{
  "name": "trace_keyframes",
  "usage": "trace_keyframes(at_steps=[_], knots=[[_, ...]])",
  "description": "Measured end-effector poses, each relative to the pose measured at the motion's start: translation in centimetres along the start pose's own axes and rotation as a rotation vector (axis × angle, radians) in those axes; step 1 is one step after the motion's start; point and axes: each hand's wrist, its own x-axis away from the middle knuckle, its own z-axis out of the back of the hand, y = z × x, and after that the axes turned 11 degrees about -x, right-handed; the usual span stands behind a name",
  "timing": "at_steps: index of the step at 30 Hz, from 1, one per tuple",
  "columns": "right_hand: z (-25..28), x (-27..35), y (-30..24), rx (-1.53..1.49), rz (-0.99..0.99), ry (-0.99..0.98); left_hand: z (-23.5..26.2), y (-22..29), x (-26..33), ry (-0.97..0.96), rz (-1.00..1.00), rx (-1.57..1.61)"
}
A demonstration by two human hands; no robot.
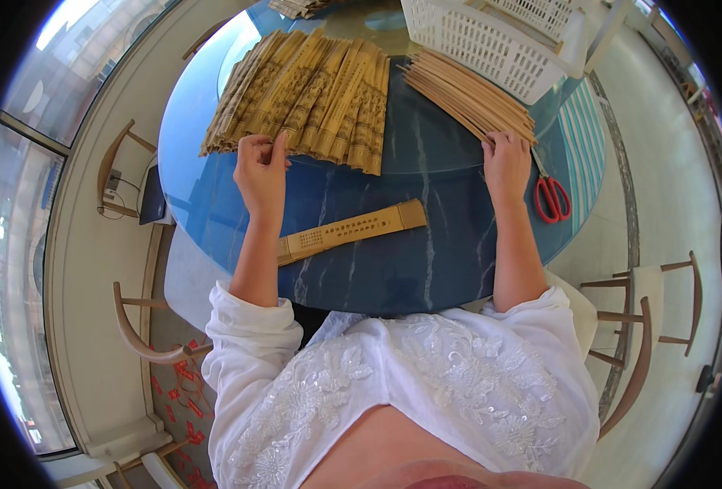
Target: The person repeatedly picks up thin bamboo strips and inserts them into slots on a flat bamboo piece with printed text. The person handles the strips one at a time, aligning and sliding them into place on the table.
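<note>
While both hands rest on counter (426,244): L hand (261,173) fingers pinched on fan pile (308,94) edge; R hand (506,163) laid flat, nothing gripped, on stick bundle (467,94) end. Scissors (551,196) just beside R hand.

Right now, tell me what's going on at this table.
A person sits at a round blue table. The left hand pinches the near edge of a pile of folded tan fans; the right hand rests on a bundle of thin wooden sticks. One closed fan lies in front, red scissors at the right.
</note>
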Motion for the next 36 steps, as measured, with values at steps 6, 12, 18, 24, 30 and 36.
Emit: trace_keyframes(at_steps=[6,12,18,24,30,36], knots=[[0.1,0.0,0.3,0.065,0.046,0.020,1.6,1.1,3.3,-0.162,-0.420,-0.137],[0.3,-0.1,0.0,0.136,0.052,-0.007,1.4,1.1,10.0,-0.514,-0.749,-0.287],[0.1,-0.1,0.4,0.089,0.033,-0.014,0.9,0.3,11.5,-0.525,-0.597,-0.299],[0.0,-0.3,0.8,0.083,0.040,-0.042,1.3,0.2,11.5,-0.538,-0.582,-0.254],[0.2,-0.2,0.7,0.110,0.054,-0.040,1.0,-0.4,11.7,-0.494,-0.607,-0.212],[0.3,-0.4,0.3,0.068,0.022,-0.060,1.3,-0.5,11.0,-0.375,-0.706,-0.265]])
